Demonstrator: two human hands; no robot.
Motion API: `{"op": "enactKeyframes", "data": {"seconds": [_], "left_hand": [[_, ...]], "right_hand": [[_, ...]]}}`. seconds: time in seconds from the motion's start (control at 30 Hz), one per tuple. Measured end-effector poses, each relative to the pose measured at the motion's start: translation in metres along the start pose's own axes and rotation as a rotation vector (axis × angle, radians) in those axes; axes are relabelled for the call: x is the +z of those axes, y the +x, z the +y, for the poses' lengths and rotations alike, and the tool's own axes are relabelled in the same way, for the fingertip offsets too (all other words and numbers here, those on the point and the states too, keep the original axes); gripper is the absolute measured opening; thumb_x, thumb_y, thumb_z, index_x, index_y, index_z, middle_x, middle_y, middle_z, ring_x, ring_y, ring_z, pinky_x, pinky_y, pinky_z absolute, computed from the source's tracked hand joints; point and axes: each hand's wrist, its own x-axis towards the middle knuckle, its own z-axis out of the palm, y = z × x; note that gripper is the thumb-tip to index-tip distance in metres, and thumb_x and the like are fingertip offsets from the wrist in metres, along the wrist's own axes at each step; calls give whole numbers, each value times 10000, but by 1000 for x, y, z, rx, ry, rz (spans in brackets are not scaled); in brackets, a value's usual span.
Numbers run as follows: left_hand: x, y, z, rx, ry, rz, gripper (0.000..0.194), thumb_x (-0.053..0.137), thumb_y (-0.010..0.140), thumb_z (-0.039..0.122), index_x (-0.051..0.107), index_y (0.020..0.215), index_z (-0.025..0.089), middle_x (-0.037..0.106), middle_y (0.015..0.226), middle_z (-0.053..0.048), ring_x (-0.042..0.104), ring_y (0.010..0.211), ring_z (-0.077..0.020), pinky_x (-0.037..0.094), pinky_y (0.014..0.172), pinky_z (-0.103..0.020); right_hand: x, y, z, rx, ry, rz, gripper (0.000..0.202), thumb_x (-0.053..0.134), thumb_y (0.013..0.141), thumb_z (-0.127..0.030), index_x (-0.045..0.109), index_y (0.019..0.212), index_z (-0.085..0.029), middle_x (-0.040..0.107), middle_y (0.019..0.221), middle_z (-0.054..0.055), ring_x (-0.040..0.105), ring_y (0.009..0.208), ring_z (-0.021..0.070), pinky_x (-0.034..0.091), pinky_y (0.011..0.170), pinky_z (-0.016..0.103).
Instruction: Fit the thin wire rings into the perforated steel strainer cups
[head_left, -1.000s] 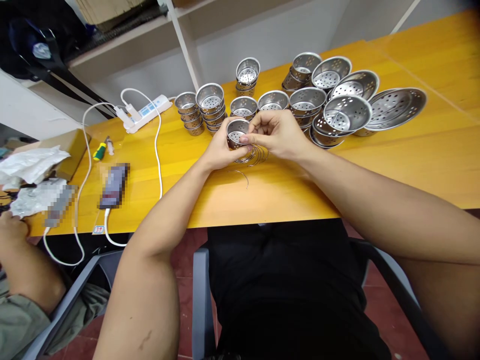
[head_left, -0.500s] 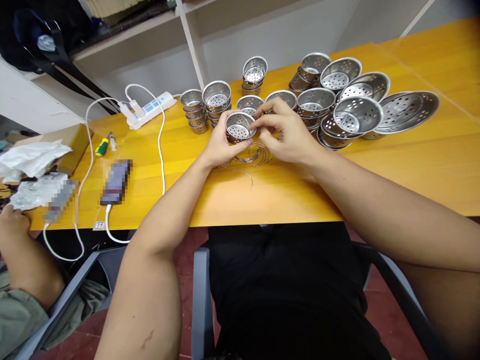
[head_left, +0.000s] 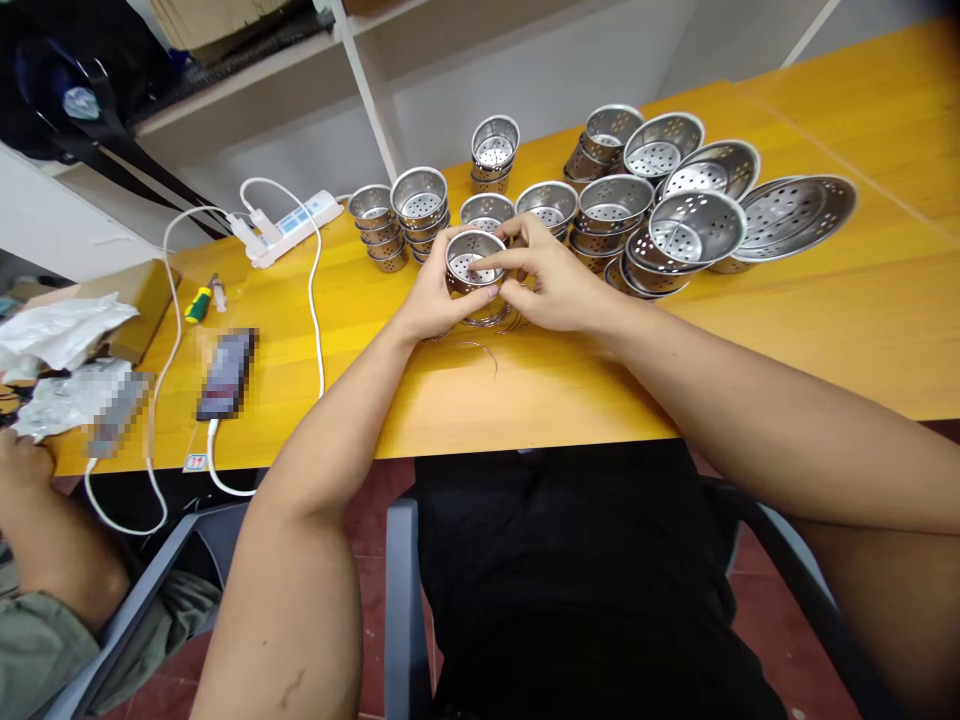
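A small perforated metal cup (head_left: 475, 262) is held upright over the table by my left hand (head_left: 429, 296), its fingers round the left side and thumb along the front. My right hand (head_left: 551, 275) is at the cup's right side, with the index finger reaching over the rim into it and the thumb near the front. Whether it pinches anything small is hidden. Curved thin wires (head_left: 489, 318) lie beneath and in front of the cup, partly covered, and one loose wire (head_left: 487, 350) lies nearer the table edge.
Stacks of perforated cups (head_left: 420, 200) and wider bowls (head_left: 697, 230) stand behind and right. On the left are a power strip (head_left: 296, 228), white cables, a phone (head_left: 227, 375), a green screwdriver (head_left: 199, 304) and plastic bags (head_left: 67, 330). Another person's arm (head_left: 64, 530) is at far left.
My right index finger has moved left, over the rim and into the cup. My right hand is closer to my left thumb. The whole view has shifted slightly.
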Motion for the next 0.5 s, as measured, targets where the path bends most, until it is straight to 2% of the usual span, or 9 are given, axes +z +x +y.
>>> {"op": "enactKeyframes", "data": {"seconds": [0.17,0.3,0.37,0.5], "left_hand": [[-11,1,11,-37,-55,-4,1041,844,894,995,525,1610,309,736,1633,-147,789,1524,-356,646,1326,-554],[-21,2,25,-111,34,-30,1045,936,799,978,676,1499,249,782,1552,-164,786,1489,-366,629,1344,-545],[-25,2,32,-138,101,-39,975,990,781,903,737,1449,239,791,1518,-153,775,1489,-369,613,1359,-539],[-31,0,39,-212,138,-60,804,1063,761,623,766,1397,232,822,1479,-120,794,1427,-343,632,1310,-497]], "right_hand": [[-3,0,-4,54,-17,45,435,753,1108,-384,898,1514,-323,711,1596,162,730,1477,460,629,1299,711],[-9,1,-10,112,-72,146,492,734,1140,-414,826,1619,-352,757,1562,175,749,1437,472,694,1200,662],[-12,1,-12,130,-109,181,494,707,1166,-427,798,1647,-354,752,1576,182,755,1423,476,706,1168,649],[-14,1,-12,141,-152,178,539,694,1188,-455,736,1716,-358,735,1603,183,783,1343,468,713,1127,653]]}}
